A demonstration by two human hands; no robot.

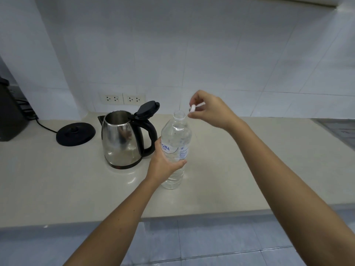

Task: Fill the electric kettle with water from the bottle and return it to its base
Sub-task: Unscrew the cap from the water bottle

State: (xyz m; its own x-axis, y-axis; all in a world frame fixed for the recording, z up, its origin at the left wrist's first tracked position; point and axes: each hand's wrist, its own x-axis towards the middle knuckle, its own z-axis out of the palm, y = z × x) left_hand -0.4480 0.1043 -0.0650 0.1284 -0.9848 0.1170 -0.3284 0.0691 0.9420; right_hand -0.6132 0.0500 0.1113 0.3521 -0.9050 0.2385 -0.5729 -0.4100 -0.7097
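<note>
A clear plastic water bottle (176, 139) stands upright on the counter, its mouth uncapped. My left hand (163, 164) grips its lower half. Just right of and above the mouth, my right hand (208, 110) pinches the white cap (192, 108). To the left of the bottle sits the steel kettle (121, 139) with its black lid (147, 110) flipped up and its handle toward the bottle. The round black base (75, 133) lies on the counter further left, apart from the kettle.
A beige counter (57, 179) runs to a front edge, with blue floor tiles below. Two wall sockets (123, 98) sit behind the kettle. A black appliance (9, 116) stands at the far left; a cord runs from it toward the base.
</note>
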